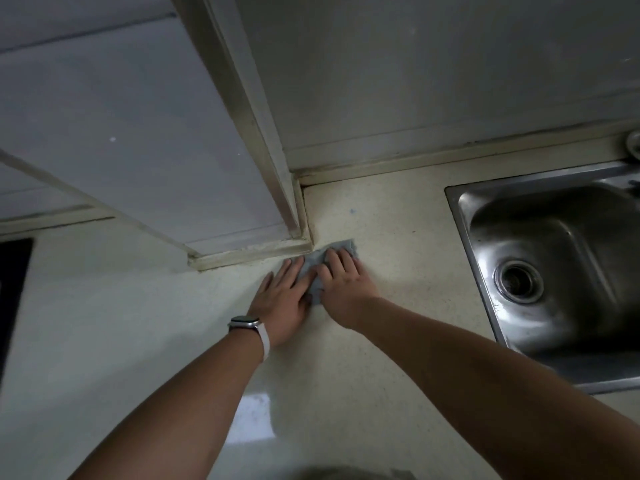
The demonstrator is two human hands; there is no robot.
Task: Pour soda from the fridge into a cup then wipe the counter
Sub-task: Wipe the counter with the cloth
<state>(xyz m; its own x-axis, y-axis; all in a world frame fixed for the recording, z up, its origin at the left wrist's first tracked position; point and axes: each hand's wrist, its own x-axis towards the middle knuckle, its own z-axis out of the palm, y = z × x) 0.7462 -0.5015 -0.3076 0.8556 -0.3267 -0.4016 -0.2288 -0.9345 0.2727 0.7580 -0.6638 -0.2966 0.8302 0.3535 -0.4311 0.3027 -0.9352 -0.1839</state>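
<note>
Starting at the left, we see a dark panel (14, 292) at the edge of the frame, then the bare speckled desk (121, 323) running toward the jutting wall column (242, 251) whose base corner sits just above our hands. Our left hand (282, 303), with a watch (244, 323) on its wrist, lies flat with fingers spread, and only its fingertips rest on the near-left edge of the grey cloth (317, 263). The cloth lies crumpled on the desk, touching the column's corner, with its long axis running from near-left to far-right, away from us. Our right hand (341, 285) is pressed palm-down on the cloth's right part, fingers extended, not gripping but pinning it flat. We judge the right hand to be further onto the cloth and better placed to drive the next stroke, while the left only steadies it. To the right of the hands, open desk separates the cloth from the steel sink (554, 271), well apart. Neither cup nor soda appears in view, so we take the wiping step to be the one in hand.
</note>
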